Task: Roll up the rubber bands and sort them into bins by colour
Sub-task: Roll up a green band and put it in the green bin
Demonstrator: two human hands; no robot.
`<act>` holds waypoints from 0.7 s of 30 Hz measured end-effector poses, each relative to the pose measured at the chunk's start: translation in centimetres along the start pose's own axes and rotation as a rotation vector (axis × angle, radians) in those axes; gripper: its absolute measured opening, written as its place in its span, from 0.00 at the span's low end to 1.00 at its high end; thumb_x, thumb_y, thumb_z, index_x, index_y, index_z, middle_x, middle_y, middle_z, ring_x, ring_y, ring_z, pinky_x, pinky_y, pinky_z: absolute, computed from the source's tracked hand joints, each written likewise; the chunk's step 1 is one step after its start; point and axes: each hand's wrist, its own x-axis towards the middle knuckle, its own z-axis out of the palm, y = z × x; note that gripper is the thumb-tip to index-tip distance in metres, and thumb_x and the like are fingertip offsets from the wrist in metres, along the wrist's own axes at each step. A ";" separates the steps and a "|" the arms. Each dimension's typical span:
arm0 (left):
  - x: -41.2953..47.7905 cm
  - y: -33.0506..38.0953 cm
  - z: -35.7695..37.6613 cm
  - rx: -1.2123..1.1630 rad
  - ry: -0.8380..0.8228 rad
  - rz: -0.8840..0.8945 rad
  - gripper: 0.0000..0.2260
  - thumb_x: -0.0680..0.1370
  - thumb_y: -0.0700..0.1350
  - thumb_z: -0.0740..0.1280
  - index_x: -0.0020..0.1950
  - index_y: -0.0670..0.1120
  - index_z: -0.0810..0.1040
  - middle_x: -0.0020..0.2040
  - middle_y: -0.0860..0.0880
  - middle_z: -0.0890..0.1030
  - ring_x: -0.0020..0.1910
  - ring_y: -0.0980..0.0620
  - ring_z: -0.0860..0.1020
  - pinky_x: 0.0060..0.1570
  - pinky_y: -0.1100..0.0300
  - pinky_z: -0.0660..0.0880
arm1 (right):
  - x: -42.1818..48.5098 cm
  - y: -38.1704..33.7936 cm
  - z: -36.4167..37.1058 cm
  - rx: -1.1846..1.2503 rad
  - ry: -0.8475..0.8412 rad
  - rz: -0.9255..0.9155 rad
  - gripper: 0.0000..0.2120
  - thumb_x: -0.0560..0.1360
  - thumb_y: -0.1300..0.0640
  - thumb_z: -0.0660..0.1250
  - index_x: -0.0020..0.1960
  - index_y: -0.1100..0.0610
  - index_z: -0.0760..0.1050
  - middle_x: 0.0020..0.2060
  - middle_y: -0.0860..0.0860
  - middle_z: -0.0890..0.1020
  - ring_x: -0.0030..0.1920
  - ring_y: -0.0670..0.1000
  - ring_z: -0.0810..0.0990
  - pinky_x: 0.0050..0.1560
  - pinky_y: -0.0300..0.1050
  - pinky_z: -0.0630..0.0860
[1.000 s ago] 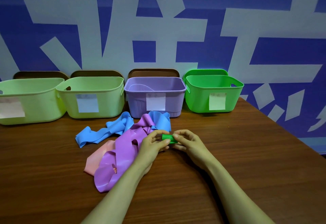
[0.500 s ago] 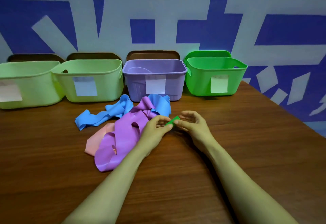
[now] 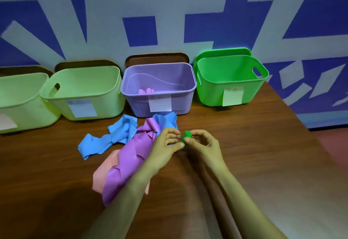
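The green roll (image 3: 186, 135), held sideways 1 second ago, now stands on end at centre frame, just above the bench (image 3: 263, 159). The fingers of the left hand (image 3: 163, 146) and right hand (image 3: 205, 146) are clamped on it from either side. It looks fully wound, so rolling seems done and binning is next.

The green bin (image 3: 209, 95) sits at upper right with bare bench between it and the hands, and the bench edge slants just beyond it. Loose purple band (image 3: 130, 163), blue band (image 3: 113, 137) and pink band (image 3: 101, 176) lie left of centre, under the left wrist.
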 end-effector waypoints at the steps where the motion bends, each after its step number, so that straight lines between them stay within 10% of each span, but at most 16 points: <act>1: 0.5 1.6 0.1 -0.005 0.003 0.008 0.15 0.71 0.28 0.69 0.48 0.46 0.73 0.45 0.48 0.78 0.47 0.52 0.77 0.48 0.66 0.75 | 0.5 -1.8 0.2 -0.058 0.003 -0.040 0.10 0.69 0.71 0.72 0.48 0.62 0.78 0.39 0.53 0.84 0.40 0.45 0.82 0.43 0.39 0.80; 21: 16.8 21.7 5.4 -0.224 -0.012 0.013 0.08 0.74 0.31 0.68 0.45 0.44 0.76 0.43 0.45 0.79 0.42 0.52 0.79 0.45 0.64 0.77 | 16.7 -25.1 -0.5 -0.155 0.040 0.062 0.05 0.72 0.66 0.71 0.43 0.59 0.76 0.36 0.52 0.78 0.36 0.47 0.78 0.43 0.36 0.77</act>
